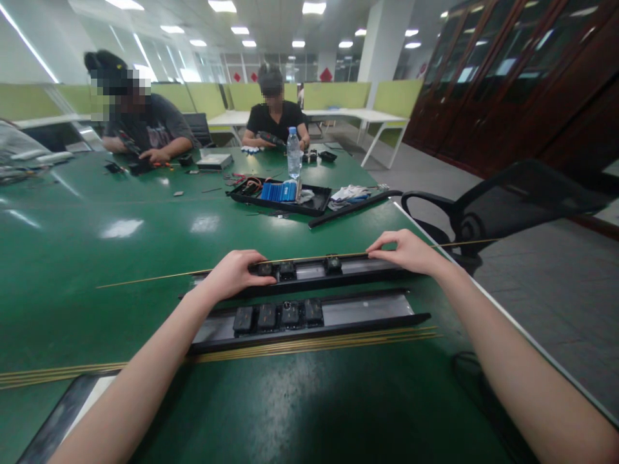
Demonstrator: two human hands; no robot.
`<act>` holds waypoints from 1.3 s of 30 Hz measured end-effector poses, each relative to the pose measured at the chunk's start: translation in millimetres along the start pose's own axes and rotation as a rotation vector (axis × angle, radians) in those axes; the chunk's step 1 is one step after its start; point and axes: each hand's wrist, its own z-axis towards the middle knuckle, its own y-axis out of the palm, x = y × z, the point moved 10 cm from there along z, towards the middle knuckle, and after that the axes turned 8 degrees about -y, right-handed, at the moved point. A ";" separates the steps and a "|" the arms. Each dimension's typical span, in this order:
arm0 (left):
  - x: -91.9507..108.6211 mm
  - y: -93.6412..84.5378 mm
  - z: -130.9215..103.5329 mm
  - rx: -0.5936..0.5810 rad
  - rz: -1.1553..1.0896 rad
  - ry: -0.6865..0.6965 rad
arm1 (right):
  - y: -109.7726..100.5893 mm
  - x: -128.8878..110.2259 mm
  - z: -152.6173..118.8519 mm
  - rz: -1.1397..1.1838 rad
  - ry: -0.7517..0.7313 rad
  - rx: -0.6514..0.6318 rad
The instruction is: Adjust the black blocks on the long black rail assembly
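Observation:
A long thin brass-coloured rod (pixel 309 259) lies lengthwise over the far black channel (pixel 367 265), its ends reaching well past both sides. My right hand (pixel 403 250) pinches this rod near the channel's right end. Thumb and fingers of my left hand (pixel 235 270) close around a small black block (pixel 264 269) in the channel, with the fingertips against the rod. Two more blocks sit to the right, one of them a dark block (pixel 333 264) standing apart. Nearer to me, a second channel (pixel 367 309) holds several black blocks (pixel 267 317) in a row at its left half.
Several loose brass rods (pixel 309 345) lie in front of the near channel. Beyond are a black tray (pixel 314 201) with blue pieces, a water bottle (pixel 293 154), gloves (pixel 349 196) and a black strip (pixel 355 209). Two people work across the table; a chair (pixel 512 193) stands right.

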 end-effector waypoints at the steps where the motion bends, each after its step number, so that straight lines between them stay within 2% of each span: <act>1: 0.0 -0.2 -0.1 0.001 0.001 0.001 | -0.6 0.3 -0.3 0.002 0.008 -0.004; 30: -1.0 0.9 -0.2 -0.012 -0.002 -0.004 | -10.0 15.4 -6.4 0.003 0.079 -0.056; 39: -1.5 1.3 -0.1 -0.014 -0.008 -0.004 | -11.9 19.7 -10.2 0.022 0.137 -0.107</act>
